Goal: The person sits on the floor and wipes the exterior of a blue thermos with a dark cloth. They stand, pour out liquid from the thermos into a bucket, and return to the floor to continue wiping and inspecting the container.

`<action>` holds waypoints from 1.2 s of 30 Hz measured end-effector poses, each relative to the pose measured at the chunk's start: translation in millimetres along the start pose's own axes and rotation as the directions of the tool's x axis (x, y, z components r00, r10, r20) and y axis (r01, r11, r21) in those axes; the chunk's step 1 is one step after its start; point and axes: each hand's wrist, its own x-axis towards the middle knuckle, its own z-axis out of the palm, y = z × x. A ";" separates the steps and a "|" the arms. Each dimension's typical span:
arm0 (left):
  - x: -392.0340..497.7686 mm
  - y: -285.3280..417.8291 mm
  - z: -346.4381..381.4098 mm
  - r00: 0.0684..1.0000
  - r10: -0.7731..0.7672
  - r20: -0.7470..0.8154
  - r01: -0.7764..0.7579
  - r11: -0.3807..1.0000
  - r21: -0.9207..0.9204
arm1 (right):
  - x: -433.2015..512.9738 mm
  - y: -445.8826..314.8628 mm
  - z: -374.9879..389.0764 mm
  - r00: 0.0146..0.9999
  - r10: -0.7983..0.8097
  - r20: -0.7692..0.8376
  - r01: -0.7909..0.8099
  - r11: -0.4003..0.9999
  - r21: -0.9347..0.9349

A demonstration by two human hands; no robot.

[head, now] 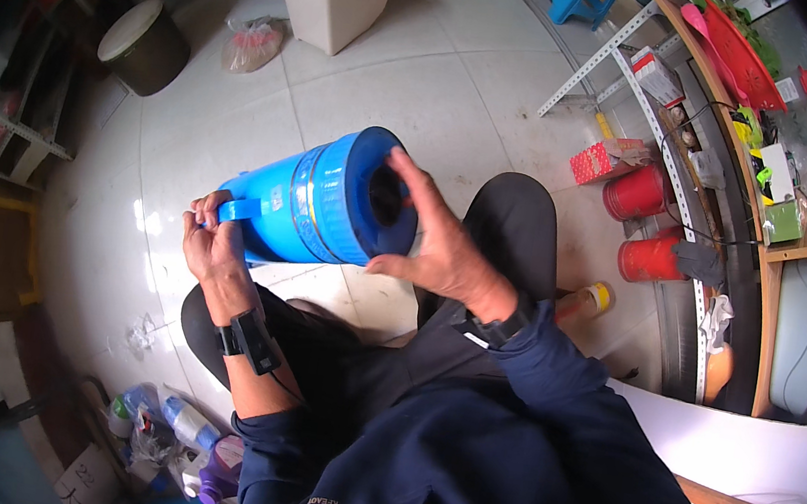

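A blue plastic thermos jug [304,198] with a handle is held tilted on its side above my knees, its round base towards the right. My left hand [216,237] grips the jug's handle at the left. Spread fingers and thumb of my right hand [441,249] rest against the rim of the base, with a dark round hollow in the base between them. The far end of the jug is mostly hidden.
A lidded beige bin [335,6], a dark bucket [151,59] and a tied plastic bag [253,45] stand on the tiled floor ahead. Metal shelving [663,110] with red tins [648,258] is at the right. Bottles [190,422] lie at the lower left.
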 end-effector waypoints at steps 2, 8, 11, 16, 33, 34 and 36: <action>0.7 8.9 6.0 0.999 -0.011 0.045 0.013 0.999 -0.041 | -1.0 2.2 -12.1 0.996 0.091 -0.012 -0.082 0.941 0.329; 5.6 18.7 3.9 1.000 -0.026 -0.001 0.026 0.999 -0.039 | -3.9 0.9 -19.9 0.971 0.024 -0.236 -0.029 0.999 -0.016; 7.1 15.3 -1.3 0.999 0.018 -0.035 -0.019 1.000 -0.022 | -0.9 -2.2 -12.5 0.988 -0.050 -0.144 0.026 0.986 -0.162; 4.6 13.5 2.1 0.998 0.056 -0.015 -0.055 0.998 0.031 | 4.9 -0.2 -9.6 1.000 -0.008 -0.019 0.003 0.967 -0.255; -2.2 5.3 5.3 1.000 -0.002 0.018 0.001 0.998 0.062 | 7.3 12.3 -13.5 0.982 0.155 0.111 -0.147 0.986 -0.080; -3.0 3.3 5.5 0.999 -0.007 0.036 0.004 0.997 0.078 | 7.6 12.9 -13.6 0.988 0.126 0.091 -0.111 0.982 -0.151; -3.8 -0.8 6.0 0.999 -0.015 0.044 0.011 0.996 0.088 | 7.9 13.4 -13.6 0.992 0.093 0.083 -0.066 0.959 -0.276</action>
